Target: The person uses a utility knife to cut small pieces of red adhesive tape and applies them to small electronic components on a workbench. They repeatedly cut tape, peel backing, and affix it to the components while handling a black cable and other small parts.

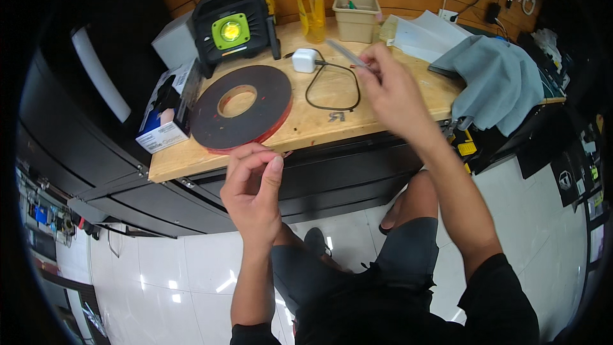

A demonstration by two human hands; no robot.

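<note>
My left hand (252,185) is in front of the bench's near edge, thumb and forefinger pinched on a tiny reddish scrap (287,153). Over the bench, my right hand (391,86) is closed on a slim pale grey tool (343,52), which points up and left; its exact kind is unclear. A bit of red shows beside that tool, near my fingertips. Close beyond my left hand lies a large roll of black foam tape (268,92) with a red edge. Between the roll and my right hand are a white charger plug (304,61), a dark cable (359,92) and a small grey letter-shaped piece (336,117).
A lit work lamp (211,22), a glove box (167,129), a yellow liquid bottle (310,9) and a beige bin (357,22) stand on the wooden bench (306,134). To the right lie white paper (426,35) and a grey cloth (495,80). Black drawers (319,182) are below.
</note>
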